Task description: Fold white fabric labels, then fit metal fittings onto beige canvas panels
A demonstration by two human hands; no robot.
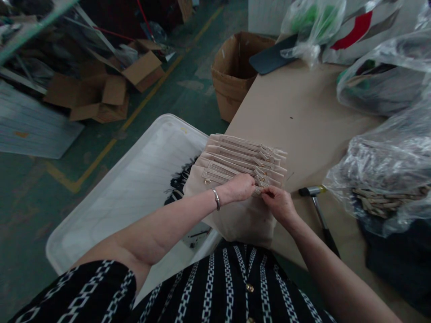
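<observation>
A fanned stack of beige fabric pieces, each with a zipper sewn in, lies at the table's near left corner and hangs over the edge. My left hand rests closed on the nearest piece, by its zipper end. My right hand pinches the same piece's zipper end from the right. The two hands nearly touch. A bracelet sits on my left wrist.
A hammer lies on the tan table right of my hands. Clear plastic bags of small parts crowd the right side. A white plastic bin stands left of the table, a cardboard box beyond it.
</observation>
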